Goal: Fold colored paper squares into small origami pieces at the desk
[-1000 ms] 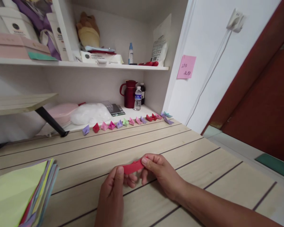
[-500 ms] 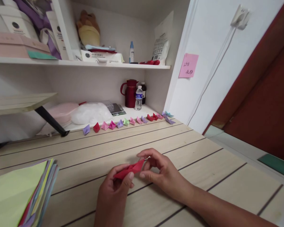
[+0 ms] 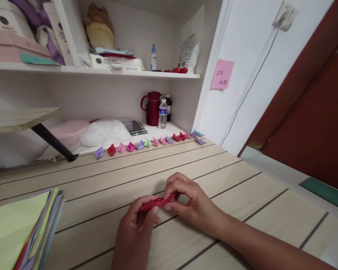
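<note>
A red folded paper boat (image 3: 152, 204) is held between my two hands, just above the slatted wooden tabletop (image 3: 202, 165). My left hand (image 3: 141, 217) pinches its left part, thumb in front and fingers behind. At the other end, my right hand (image 3: 183, 195) closes thumb and fingertips on the paper, covering much of that tip. Along the back of the table runs a row of small folded paper boats in several colours, among them a purple one (image 3: 99, 152), a red one (image 3: 112, 150) and a green one (image 3: 147, 142).
A stack of coloured paper sheets (image 3: 19, 225) lies at the front left. Behind it stands a small raised wooden stand (image 3: 22, 118) on a black leg. At the back, a dark red jug (image 3: 153, 108) and a water bottle (image 3: 163, 114) stand under the shelf (image 3: 146, 74).
My right hand has closed on the right tip of the red paper boat, which it was only beside before. The left hand keeps its hold. The camera view has shifted slightly.
</note>
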The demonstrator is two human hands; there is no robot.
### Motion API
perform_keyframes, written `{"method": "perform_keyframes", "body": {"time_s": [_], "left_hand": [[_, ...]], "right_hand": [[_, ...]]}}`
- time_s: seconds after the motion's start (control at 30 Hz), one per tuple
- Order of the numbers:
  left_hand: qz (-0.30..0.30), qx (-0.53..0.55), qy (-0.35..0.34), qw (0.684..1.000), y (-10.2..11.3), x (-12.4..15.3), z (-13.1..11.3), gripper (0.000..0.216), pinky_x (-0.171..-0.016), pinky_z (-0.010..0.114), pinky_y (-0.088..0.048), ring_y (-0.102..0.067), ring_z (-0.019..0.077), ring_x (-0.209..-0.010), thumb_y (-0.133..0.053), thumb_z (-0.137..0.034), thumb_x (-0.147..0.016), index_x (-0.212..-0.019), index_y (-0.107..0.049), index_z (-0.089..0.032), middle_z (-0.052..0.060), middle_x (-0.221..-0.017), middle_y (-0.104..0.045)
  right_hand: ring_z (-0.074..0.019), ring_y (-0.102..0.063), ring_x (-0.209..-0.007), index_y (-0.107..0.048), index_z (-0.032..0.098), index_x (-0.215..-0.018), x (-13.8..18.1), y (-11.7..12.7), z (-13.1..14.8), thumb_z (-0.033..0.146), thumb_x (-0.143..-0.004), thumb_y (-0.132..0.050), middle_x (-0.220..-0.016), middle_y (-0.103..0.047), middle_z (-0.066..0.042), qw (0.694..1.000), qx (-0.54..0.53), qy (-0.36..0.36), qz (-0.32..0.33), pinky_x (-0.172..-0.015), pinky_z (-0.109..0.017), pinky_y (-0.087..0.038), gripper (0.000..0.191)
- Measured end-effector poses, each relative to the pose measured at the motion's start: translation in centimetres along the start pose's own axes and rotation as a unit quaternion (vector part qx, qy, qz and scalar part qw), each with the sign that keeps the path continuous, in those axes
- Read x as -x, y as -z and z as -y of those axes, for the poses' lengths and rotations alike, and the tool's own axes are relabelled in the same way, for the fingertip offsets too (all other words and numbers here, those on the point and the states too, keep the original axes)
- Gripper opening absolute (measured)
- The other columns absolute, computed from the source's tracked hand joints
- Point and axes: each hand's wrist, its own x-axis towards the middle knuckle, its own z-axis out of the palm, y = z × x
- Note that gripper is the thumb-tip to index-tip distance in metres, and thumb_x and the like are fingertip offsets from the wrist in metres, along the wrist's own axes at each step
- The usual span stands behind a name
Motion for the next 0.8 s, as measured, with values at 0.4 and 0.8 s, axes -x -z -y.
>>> {"method": "perform_keyframes", "body": {"time_s": [0.4, 0.8], "left_hand": [[-0.031, 0.018, 0.011, 0.999, 0.54, -0.50, 0.27, 0.038, -0.070, 0.027, -0.046, -0.061, 0.0158, -0.066, -0.077, -0.050, -0.067, -0.092, -0.073, -0.022, 0.000, -0.065, -0.070], [0.035, 0.080, -0.001, 0.996, -0.19, 0.10, -0.30, 0.040, -0.076, 0.033, -0.051, -0.061, 0.0149, -0.065, -0.074, -0.053, -0.072, -0.096, -0.072, -0.021, 0.005, -0.090, -0.076]], "right_hand": [[-0.0105, -0.054, -0.065, -0.060, 0.024, -0.109, 0.01, -0.76, -0.53, 0.015, -0.080, -0.070, -0.087, -0.058, 0.002, 0.992, -0.081, -0.097, 0.022, -0.060, -0.023, -0.046, 0.032], [-0.0158, -0.061, -0.086, -0.062, 0.027, -0.119, 0.13, -0.37, -0.75, 0.015, -0.085, -0.067, -0.096, -0.065, -0.002, 1.000, 0.023, 0.005, -0.011, -0.075, -0.028, -0.049, 0.036]]}}
